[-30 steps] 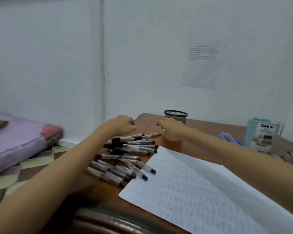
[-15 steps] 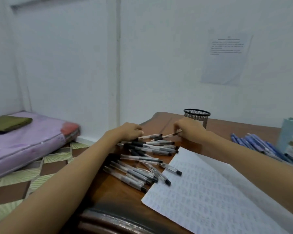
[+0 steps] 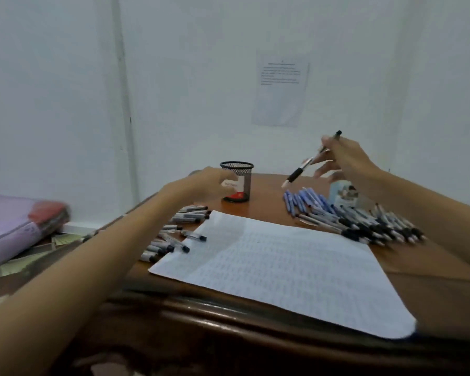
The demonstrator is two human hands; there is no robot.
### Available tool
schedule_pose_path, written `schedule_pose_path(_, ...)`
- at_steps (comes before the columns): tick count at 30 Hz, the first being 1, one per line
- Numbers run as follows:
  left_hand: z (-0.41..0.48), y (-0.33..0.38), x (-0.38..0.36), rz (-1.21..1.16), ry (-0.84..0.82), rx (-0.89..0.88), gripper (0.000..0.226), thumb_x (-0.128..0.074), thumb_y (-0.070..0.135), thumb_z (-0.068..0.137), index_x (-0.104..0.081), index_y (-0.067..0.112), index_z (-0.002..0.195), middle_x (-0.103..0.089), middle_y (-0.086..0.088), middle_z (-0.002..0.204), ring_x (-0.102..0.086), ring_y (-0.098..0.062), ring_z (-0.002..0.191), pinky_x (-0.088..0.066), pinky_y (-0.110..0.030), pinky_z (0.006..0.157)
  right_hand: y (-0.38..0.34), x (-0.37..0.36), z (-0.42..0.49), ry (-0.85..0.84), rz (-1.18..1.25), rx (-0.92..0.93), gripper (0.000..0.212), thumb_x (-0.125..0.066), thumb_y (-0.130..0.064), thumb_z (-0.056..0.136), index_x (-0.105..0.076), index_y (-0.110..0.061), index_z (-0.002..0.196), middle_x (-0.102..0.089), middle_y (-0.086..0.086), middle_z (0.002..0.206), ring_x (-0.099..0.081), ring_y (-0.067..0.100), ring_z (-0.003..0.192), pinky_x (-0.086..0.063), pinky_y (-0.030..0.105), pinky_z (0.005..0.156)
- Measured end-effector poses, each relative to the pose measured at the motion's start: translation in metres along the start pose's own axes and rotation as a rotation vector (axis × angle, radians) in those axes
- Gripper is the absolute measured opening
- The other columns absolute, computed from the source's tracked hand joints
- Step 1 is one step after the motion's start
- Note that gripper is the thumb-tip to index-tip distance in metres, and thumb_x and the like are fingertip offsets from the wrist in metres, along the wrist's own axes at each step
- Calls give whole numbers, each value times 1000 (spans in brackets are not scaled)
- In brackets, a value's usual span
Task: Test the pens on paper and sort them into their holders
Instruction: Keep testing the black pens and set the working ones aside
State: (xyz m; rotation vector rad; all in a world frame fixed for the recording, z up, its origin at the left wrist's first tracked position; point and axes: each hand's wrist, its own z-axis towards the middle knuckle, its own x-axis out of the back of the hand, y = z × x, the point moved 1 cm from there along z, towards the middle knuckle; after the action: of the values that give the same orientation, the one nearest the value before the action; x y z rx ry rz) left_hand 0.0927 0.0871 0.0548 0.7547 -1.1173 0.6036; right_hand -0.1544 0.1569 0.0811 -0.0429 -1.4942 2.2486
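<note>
One pen (image 3: 299, 171), probably light, stiff and slick, is pinched mid-barrel by the right hand (image 3: 345, 161) above the far edge of the paper (image 3: 282, 267); its black rubber grip looks the surest hold, while the blurred left hand (image 3: 204, 183) hovers beyond the paper's far left corner, grasp unclear.

Domestic room, seemingly a bedroom. I sit at a wooden desk (image 3: 267, 195); to my left a purple mattress (image 3: 14, 229) lies on patterned floor tiles (image 3: 64, 239). A printed sheet (image 3: 280, 89) hangs on the white wall (image 3: 196, 77).
</note>
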Motion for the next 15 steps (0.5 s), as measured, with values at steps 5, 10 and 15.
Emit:
schedule_pose_path(5, 4, 48, -24, 79, -58, -121, 38, -44, 27, 97, -47, 14, 133, -50, -6, 134, -45, -22, 121, -32, -22, 85, 28, 41, -32, 197, 116, -193, 21, -33, -23, 103, -41, -9, 89, -59, 11, 60, -38, 5, 26, -27, 12, 29)
schedule_pose_path(10, 4, 63, -64, 19, -209, -160, 42, -40, 33, 99, -45, 9, 133, -48, -9, 135, -47, -23, 118, -38, -32, 96, 51, 48, -54, 120, 57, -288, 15, -39, -9, 100, -35, -9, 86, -53, 14, 73, -40, 8, 35, -33, 16, 31)
schedule_pose_path(15, 1, 61, -92, -30, -264, -181, 47, -31, 37, 101, -33, 17, 143, -35, -3, 147, -34, -18, 132, -26, -30, 106, 63, 41, -60, 141, 14, -211, 35, -39, -17, 101, -21, -25, 130, -55, 11, 69, -32, 5, 29, -29, 16, 29)
